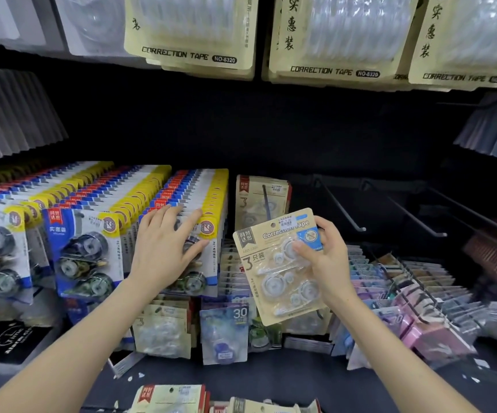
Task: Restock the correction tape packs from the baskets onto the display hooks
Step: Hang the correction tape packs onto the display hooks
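Head view, single frame.

Right hand (327, 260): grasping one beige pack (274, 281) of correction tape. The thumb lies across the clear blister on the front, and the other fingers curl round the card's right edge and behind it. The printed face is toward the camera, with "Correction Tape" and a large "3" legible. The card is tilted, its top leaning left. The pack is held in the air in front of the display and is not on any hook.

Just behind and above the held pack, a short stack of matching beige packs (260, 192) hangs on a hook; its dark rod shows across the front card.

Left hand (163, 248): released, with fingers straight and spread, lying flat on the front of a blue-and-yellow row (199, 186) of packs. It grasps nothing. This is the rightmost of three such rows, which sit side by side and are densely filled.

To the right of the beige stack are bare metal hooks (341, 208), jutting forward from the dark back panel.

Upper tier: large cream packs (190, 34) marked "CORRECTION TAPE NO-8320".

Lower tier, below the hands: another beige pack with a "3", a blue pack (226, 332) marked "30", and rows of pink and purple packs (420, 317) further right.

Bottom edge: more beige packs (172, 397), partly cut off. I cannot tell what they lie in.
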### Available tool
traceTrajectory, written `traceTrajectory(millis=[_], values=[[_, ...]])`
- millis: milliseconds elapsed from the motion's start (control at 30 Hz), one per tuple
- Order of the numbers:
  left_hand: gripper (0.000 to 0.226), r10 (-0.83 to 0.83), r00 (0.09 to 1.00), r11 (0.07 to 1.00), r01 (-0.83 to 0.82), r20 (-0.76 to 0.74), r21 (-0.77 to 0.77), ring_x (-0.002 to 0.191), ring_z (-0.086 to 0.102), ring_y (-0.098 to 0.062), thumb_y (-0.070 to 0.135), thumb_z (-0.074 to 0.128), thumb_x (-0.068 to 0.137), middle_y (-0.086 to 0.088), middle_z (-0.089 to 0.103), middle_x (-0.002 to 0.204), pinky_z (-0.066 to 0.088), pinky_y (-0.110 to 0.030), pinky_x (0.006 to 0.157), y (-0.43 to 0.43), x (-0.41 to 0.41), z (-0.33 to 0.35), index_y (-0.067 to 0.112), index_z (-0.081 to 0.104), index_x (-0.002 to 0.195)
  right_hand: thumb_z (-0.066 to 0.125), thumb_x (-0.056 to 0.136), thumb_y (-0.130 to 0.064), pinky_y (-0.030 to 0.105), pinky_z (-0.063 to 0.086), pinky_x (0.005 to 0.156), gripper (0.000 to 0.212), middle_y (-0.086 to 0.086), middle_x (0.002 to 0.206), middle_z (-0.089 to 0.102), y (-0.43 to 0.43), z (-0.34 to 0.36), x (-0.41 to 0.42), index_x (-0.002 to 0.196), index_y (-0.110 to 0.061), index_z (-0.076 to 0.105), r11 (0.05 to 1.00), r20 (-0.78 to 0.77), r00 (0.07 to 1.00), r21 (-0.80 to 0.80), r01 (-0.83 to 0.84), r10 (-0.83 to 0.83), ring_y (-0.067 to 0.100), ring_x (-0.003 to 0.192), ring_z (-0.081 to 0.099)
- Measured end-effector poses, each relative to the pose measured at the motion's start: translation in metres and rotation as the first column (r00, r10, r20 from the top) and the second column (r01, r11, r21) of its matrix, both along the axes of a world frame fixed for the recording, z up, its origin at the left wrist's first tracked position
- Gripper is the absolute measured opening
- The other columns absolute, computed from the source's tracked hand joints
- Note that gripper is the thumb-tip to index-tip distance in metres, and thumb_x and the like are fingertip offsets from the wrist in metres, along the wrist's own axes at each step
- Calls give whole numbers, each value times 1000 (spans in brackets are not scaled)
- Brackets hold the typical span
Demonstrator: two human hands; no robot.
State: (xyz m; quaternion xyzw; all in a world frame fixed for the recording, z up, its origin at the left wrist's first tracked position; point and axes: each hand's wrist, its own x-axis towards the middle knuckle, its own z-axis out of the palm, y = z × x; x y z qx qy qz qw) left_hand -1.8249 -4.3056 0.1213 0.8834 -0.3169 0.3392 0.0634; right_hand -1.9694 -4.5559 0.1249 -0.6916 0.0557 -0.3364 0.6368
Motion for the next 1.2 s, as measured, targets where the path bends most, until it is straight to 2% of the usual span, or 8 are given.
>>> traceTrajectory(millis=[367, 567, 700, 767, 833, 967, 1100, 1200], values=[[58, -35, 994, 998, 41, 101, -50, 107, 56, -40, 56, 42, 94, -21, 61, 116, 35, -50, 94, 0, 8, -8, 15, 61, 129, 71, 84, 0, 29, 57, 80, 44, 2, 113, 68, -2, -9, 9, 110, -32, 55, 1000, -11, 1000, -5, 25, -26, 15, 99, 68], [57, -56, 990, 997, 62, 133, -44, 107, 55, -38, 57, 43, 93, -19, 61, 116, 36, -49, 92, 2, 12, -10, 16, 60, 130, 69, 87, -6, 39, 57, 84, 39, 3, 112, 71, -10, -19, 33, 115, -30, 55, 989, -86, 996, 150, 12, 1, 19, 100, 70], [60, -77, 982, 995, 86, 175, -43, 101, 55, -36, 61, 44, 91, -17, 64, 111, 36, -47, 88, 4, 17, -9, 17, 64, 128, 67, 90, -6, 44, 58, 83, 29, 8, 109, 72, -21, -17, 66, 116, -15, 58, 968, -126, 992, 251, 6, 27, 25, 98, 72], [64, -109, 977, 992, 119, 186, -42, 93, 57, -34, 68, 44, 89, -13, 65, 104, 36, -45, 86, 6, 21, -1, 20, 68, 123, 66, 91, -5, 42, 59, 82, 26, 8, 107, 72, -29, -14, 85, 115, -10, 59, 963, -161, 986, 268, 11, 33, 24, 95, 72], [67, -148, 972, 988, 154, 183, -20, 94, 58, -33, 73, 45, 86, -11, 64, 103, 36, -46, 91, 7, 25, 7, 21, 69, 122, 66, 91, -5, 36, 59, 78, 26, 8, 106, 72, -37, -9, 104, 116, -8, 58, 964, -186, 982, 265, 31, 20, 21, 92, 73], [67, -272, 958, 962, 272, 93, 18, 117, 55, -32, 70, 50, 84, -13, 62, 126, 32, -54, 111, 5, 34, 10, 27, 53, 135, 66, 92, -7, 23, 56, 62, 26, 6, 102, 70, -47, -6, 139, 115, -8, 55, 969, -210, 977, 235, 77, -27, 13, 84, 70], [64, -307, 951, 952, 307, 26, 13, 121, 59, -30, 70, 47, 86, -7, 63, 131, 41, -52, 107, 6, 39, 5, 29, 55, 135, 69, 90, -9, 44, 56, 90, 22, 9, 107, 70, -57, -15, 164, 107, -15, 57, 969, -223, 973, 226, 104, -52, 25, 99, 69], [65, -308, 951, 951, 307, 39, 18, 120, 60, -31, 69, 47, 86, -7, 64, 130, 43, -49, 103, 6, 40, 5, 26, 60, 133, 66, 92, -9, 47, 54, 94, 17, 9, 108, 69, -57, -16, 176, 97, -21, 56, 970, -240, 966, 198, 143, -93, 26, 102, 68]])
